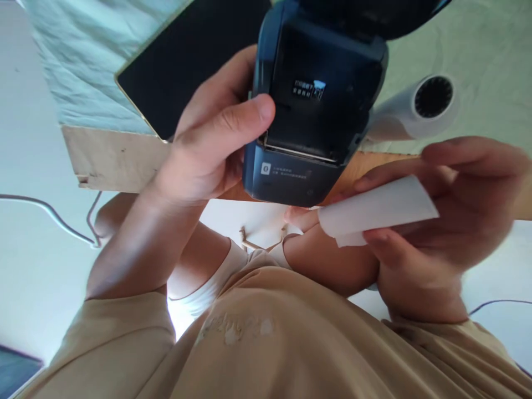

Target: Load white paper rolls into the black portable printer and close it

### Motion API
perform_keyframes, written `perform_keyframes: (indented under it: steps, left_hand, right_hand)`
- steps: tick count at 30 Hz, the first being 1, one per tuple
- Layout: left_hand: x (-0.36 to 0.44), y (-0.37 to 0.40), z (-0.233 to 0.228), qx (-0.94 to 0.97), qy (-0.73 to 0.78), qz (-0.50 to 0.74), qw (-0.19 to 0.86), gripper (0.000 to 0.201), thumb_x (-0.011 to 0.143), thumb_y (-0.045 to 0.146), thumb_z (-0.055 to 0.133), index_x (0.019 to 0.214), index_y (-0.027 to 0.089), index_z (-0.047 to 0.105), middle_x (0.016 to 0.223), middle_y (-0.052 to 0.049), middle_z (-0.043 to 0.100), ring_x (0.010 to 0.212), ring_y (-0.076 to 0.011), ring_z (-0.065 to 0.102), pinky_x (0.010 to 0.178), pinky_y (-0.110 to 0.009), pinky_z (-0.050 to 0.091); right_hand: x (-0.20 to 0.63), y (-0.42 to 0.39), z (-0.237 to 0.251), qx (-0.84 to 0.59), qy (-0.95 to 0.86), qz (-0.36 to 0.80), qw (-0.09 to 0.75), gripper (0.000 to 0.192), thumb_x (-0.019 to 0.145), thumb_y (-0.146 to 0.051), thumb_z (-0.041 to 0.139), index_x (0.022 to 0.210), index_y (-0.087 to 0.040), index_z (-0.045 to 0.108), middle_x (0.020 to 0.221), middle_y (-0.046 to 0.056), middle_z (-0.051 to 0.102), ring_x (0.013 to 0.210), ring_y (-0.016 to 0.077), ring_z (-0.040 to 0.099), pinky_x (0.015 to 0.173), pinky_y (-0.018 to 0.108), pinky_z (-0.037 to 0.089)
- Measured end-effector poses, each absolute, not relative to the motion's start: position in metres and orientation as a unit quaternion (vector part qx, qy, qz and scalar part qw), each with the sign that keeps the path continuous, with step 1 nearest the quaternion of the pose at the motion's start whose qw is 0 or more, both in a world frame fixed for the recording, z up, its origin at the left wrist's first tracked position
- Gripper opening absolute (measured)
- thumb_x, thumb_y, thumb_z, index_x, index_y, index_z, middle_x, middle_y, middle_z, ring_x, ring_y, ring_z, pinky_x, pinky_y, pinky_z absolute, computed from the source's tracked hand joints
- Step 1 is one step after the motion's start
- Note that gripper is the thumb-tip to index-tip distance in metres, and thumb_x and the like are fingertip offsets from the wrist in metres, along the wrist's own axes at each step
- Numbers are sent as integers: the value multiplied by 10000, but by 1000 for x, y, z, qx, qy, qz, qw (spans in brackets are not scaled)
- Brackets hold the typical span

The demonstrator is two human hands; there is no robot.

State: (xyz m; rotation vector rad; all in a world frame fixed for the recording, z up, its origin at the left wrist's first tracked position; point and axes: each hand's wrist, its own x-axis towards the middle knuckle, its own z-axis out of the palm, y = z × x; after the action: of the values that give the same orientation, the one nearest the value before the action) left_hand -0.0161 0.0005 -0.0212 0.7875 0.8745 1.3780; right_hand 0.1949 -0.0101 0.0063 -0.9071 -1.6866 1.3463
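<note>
Left grip (210, 130) clasping printer (310, 122), black lid (353, 16) raised. Right grip (453, 210) grasping curled paper (378, 208), just beside printer. White cylinder (394, 113), dark slab (174, 72) on bench (112, 158).

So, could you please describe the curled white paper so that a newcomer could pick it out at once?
Find the dark device in the left grip, at the top centre of the picture. Below it and to the right, the right grip holds the curled white paper. Unlike the white cylinder on the green cloth, it shows no round black end.
</note>
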Motion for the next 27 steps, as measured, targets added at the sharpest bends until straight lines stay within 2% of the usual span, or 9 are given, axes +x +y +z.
perform_keyframes:
  steps: [3, 7, 11, 13, 15, 20, 22, 24, 27]
  left_hand:
    - [-13, 5, -22, 375, 354, 588, 624, 339, 788, 444, 519, 970, 177, 622, 715, -20, 499, 526, -64, 467, 415, -173, 326]
    - [-17, 6, -20, 383, 361, 574, 628, 280, 818, 364, 531, 973, 146, 613, 761, -43, 524, 612, -88, 479, 503, -211, 370]
    - [-22, 7, -21, 411, 328, 576, 626, 332, 813, 335, 541, 1031, 92, 602, 811, -80, 549, 716, -140, 523, 583, -262, 414]
    - [-24, 9, -23, 425, 320, 563, 633, 344, 810, 330, 541, 1059, 100, 598, 851, -87, 570, 752, -151, 523, 606, -273, 426]
    - [-26, 11, -25, 433, 316, 545, 645, 306, 804, 329, 551, 1035, 136, 607, 848, -74, 580, 750, -147, 517, 612, -274, 428]
    - [-23, 13, -31, 411, 291, 578, 642, 215, 811, 383, 556, 887, 189, 610, 830, -48, 580, 743, -124, 504, 626, -261, 419]
    - [-23, 14, -32, 419, 287, 573, 643, 240, 780, 398, 598, 896, 187, 609, 850, -50, 590, 745, -126, 499, 629, -267, 427]
    - [-23, 15, -34, 425, 292, 567, 642, 260, 775, 393, 604, 913, 173, 605, 880, -65, 604, 750, -136, 506, 627, -284, 433]
    - [-26, 16, -34, 428, 300, 563, 640, 285, 787, 394, 587, 940, 154, 604, 966, -95, 628, 777, -160, 541, 623, -308, 427]
  right_hand:
    - [186, -11, 2, -323, -648, 560, 402, 580, 619, -120, 648, 1146, -323, 516, 1033, -30, 619, 904, 155, 638, 706, 348, 601]
    - [185, -12, -2, -328, -641, 551, 422, 490, 653, -144, 606, 1100, -319, 508, 1026, -28, 603, 912, 141, 630, 742, 343, 587]
    - [189, -14, 2, -323, -650, 525, 445, 458, 684, -164, 588, 1116, -271, 481, 1037, -20, 585, 906, 119, 623, 767, 339, 585]
    - [189, -16, 6, -327, -650, 511, 457, 451, 694, -156, 562, 1120, -286, 496, 1012, -32, 580, 882, 100, 613, 749, 322, 583]
    - [187, -18, 10, -347, -642, 502, 465, 439, 696, -150, 548, 1105, -308, 533, 1013, -44, 573, 882, 80, 602, 746, 279, 576]
    - [173, -15, 11, -355, -566, 477, 571, 392, 639, -120, 515, 985, -283, 603, 970, -83, 568, 821, -33, 549, 749, 85, 470]
    - [171, -10, 6, -329, -550, 502, 580, 450, 614, -89, 472, 990, -300, 601, 1020, -115, 553, 843, -44, 556, 759, 78, 467]
    - [172, -3, -1, -305, -539, 537, 573, 485, 605, -106, 491, 1044, -301, 557, 1131, -125, 529, 847, -23, 572, 718, 116, 496]
    - [175, 7, -9, -279, -544, 592, 526, 585, 645, -185, 519, 1185, -312, 333, 1095, -67, 551, 712, 16, 551, 538, 169, 470]
